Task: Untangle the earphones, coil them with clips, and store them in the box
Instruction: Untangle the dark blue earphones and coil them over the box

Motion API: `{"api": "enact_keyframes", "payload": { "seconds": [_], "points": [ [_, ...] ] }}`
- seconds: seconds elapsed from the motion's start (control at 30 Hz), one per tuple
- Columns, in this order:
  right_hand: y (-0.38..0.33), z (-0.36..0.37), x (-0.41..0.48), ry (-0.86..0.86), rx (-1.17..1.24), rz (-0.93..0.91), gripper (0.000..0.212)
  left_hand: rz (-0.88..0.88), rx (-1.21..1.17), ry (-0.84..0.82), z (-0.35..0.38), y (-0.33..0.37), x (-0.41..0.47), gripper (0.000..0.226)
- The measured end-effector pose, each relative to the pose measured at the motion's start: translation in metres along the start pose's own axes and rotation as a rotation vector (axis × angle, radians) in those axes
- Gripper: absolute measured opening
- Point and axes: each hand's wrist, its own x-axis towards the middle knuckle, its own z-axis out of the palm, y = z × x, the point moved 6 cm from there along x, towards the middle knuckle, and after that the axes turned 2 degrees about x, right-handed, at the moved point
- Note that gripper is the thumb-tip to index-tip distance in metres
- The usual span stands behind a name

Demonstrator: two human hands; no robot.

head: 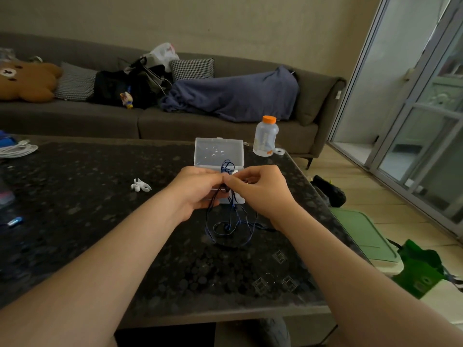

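Both hands are up over the middle of the bench [100, 221], fingertips meeting. The left hand [198, 189] has its fingers curled and pinches the blue earphones [227, 227] cord. The right hand [258, 189] is curled the same way and pinches the cord right next to it. There's a small white bit at the right fingertips that looks like a clip [235, 172], but I can't tell how it sits on the cord.

A short loop of cord sticks up above the fingers. The rest hangs down and lies in loose loops on the bench between the forearms, so it isn't coiled or in the box yet.

The clear box [218, 151] sits open just behind the hands, lid tipped up. Spare white clips [140, 185] lie on the bench off to the left, well apart from the hands. A bottle [265, 139] with an orange cap stands near the box's right side, at the far edge.
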Motion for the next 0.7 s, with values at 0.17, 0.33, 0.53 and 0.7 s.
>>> {"api": "enact_keyframes", "payload": {
  "seconds": [0.17, 0.33, 0.53, 0.7],
  "points": [
    [0.001, -0.003, 0.000, 0.014, -0.116, 0.013, 0.005, -0.004, -0.008, -0.036, 0.000, 0.001, -0.003, 0.017],
    [0.008, -0.002, 0.000, 0.045, -0.009, 0.155, 0.014, -0.004, 0.013, -0.034, 0.006, 0.001, -0.002, 0.016],
    [0.014, -0.002, -0.001, 0.040, 0.250, 0.336, 0.017, -0.024, 0.060, -0.107, 0.012, 0.000, -0.005, 0.018],
    [0.016, -0.003, -0.003, 0.022, 0.294, 0.410, 0.018, -0.037, 0.060, -0.091, 0.010, -0.002, -0.003, 0.019]
  ]
}}
